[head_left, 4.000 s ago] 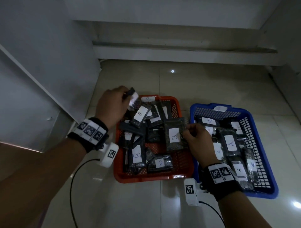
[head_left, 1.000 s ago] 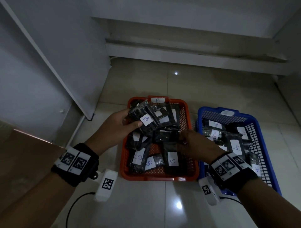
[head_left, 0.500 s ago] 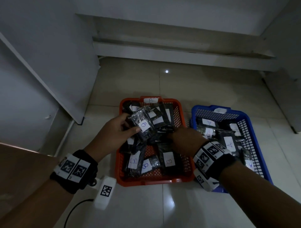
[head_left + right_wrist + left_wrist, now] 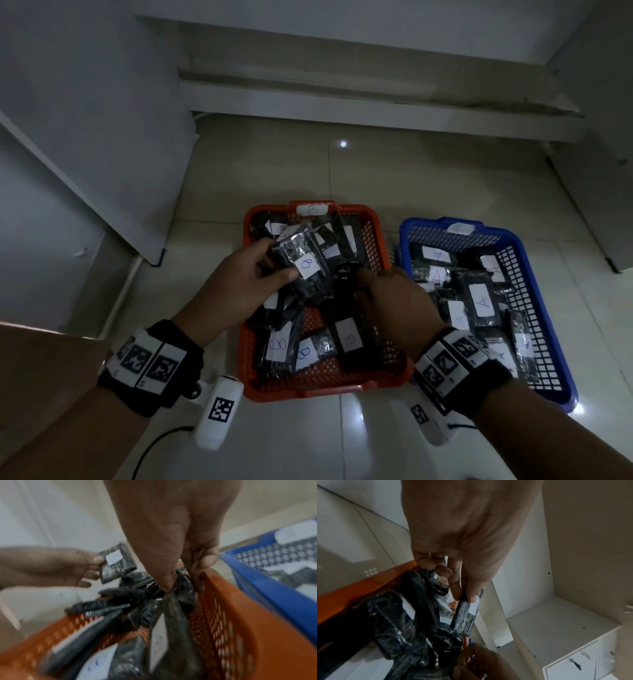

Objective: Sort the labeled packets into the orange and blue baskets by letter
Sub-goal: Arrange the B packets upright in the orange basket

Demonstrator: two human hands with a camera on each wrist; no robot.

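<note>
My left hand (image 4: 253,274) pinches a black packet labelled B (image 4: 305,270) and holds it up over the orange basket (image 4: 308,390); thumb and fingers clamp its top edge (image 4: 464,618). The orange basket holds several black B packets. My right hand (image 4: 394,298) reaches into its right half. There thumb and forefinger pinch the top of a dark packet with a white label (image 4: 168,628), which hangs tilted against the orange wall (image 4: 231,615). The blue basket (image 4: 424,222) stands right of it with several A packets (image 4: 481,301).
Both baskets sit side by side on a glossy tiled floor (image 4: 342,171). A white cabinet panel (image 4: 102,137) stands close on the left and a low wall ledge (image 4: 376,102) runs behind. Wrist-camera cables (image 4: 154,445) trail on the floor in front.
Since four seconds ago my left hand has come from the basket's back left corner to its middle, now holding up a B packet. My right hand has moved further into the orange basket.
</note>
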